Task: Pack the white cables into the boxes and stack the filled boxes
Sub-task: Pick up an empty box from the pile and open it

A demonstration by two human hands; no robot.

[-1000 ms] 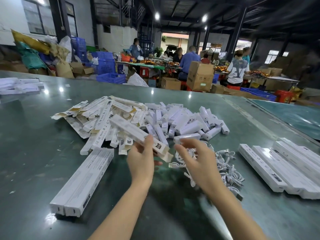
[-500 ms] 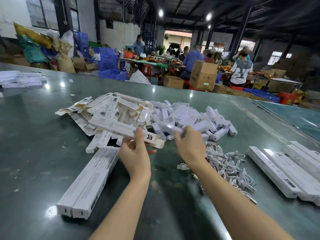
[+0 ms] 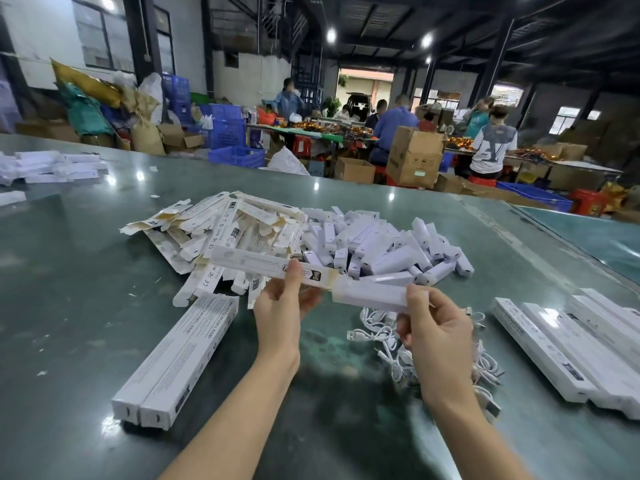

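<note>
Midair, long box (image 3: 277, 266) pinched in left hand (image 3: 277, 306), white insert (image 3: 369, 295) at its mouth, gripped by right hand (image 3: 434, 327).

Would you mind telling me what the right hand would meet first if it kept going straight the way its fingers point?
The right hand holds a white insert and points up-left toward the open box in the left hand. Going straight on, the insert would probably meet that box's open end first; depth is hard to judge.
</note>
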